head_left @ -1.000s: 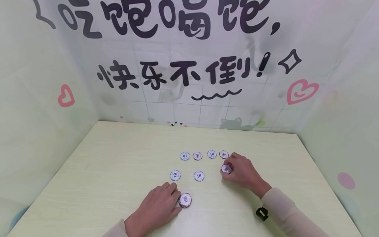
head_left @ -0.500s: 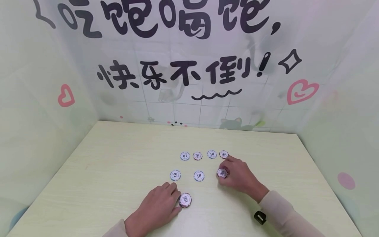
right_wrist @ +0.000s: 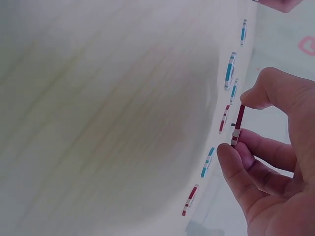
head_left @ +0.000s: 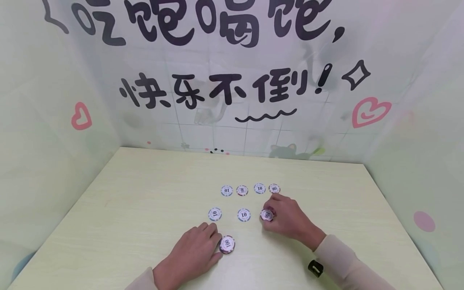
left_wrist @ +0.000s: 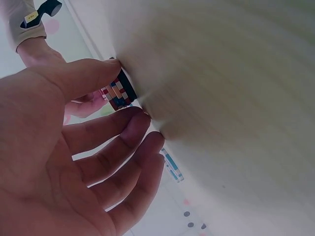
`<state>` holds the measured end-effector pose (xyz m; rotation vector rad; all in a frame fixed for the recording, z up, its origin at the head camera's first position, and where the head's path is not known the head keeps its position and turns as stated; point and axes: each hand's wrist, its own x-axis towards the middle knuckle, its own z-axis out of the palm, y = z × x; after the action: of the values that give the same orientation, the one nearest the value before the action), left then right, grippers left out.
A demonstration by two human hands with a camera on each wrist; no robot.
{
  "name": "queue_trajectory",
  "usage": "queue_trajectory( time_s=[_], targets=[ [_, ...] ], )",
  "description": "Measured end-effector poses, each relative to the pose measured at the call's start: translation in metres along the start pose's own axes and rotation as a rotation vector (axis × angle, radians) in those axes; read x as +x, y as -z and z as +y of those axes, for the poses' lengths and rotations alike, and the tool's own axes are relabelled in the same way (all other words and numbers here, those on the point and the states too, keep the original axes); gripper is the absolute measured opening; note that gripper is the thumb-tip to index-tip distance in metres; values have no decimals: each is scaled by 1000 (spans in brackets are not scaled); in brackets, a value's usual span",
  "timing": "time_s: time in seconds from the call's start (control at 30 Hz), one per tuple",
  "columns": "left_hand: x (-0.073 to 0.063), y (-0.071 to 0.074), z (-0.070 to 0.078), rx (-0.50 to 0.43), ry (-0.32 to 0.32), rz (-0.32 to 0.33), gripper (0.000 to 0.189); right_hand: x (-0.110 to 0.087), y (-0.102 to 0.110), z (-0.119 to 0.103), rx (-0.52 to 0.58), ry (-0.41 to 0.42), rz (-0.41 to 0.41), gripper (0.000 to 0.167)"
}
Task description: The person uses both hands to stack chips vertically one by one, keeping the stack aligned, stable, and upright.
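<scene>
A short stack of poker chips (head_left: 227,244) marked 100 stands near the front of the table. My left hand (head_left: 192,251) holds this stack at its left side, thumb and forefinger round its edge; red, white and dark rims show in the left wrist view. With thumb and fingers, my right hand (head_left: 290,217) pinches a red-and-white poker chip (right_wrist: 238,123) by its edge, above the tabletop. To its left lie two chips marked 10, a nearer one (head_left: 244,215) and a farther one (head_left: 215,214).
Behind them runs a row of several flat chips, from a blue-edged 10 (head_left: 226,190) to a red-edged 100 (head_left: 274,188) just beyond my right hand. A printed backdrop (head_left: 224,137) rises at the table's (head_left: 145,193) rear edge. A black band (head_left: 315,268) sits by my right sleeve.
My right hand has carried its chip left and slightly nearer to me, toward the chip marked 10. The left hand and the stack have stayed in place.
</scene>
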<state>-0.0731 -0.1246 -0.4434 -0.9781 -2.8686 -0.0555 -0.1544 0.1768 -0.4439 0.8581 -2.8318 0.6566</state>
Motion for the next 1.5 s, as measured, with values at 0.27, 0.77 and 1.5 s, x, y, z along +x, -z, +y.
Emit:
queue_trajectory(
  time_s=[0.27, 0.77, 1.5],
  targets=[
    [1, -1, 0, 6, 0, -2, 35, 2, 0, -12, -2, -10, -45, 18],
    [1, -1, 0, 9, 4, -5, 35, 5, -6, -24, 26, 31, -87, 20],
    [1, 1, 2, 18, 14, -29, 37, 4, -16, -49, 70, 115, -93, 19]
  ],
)
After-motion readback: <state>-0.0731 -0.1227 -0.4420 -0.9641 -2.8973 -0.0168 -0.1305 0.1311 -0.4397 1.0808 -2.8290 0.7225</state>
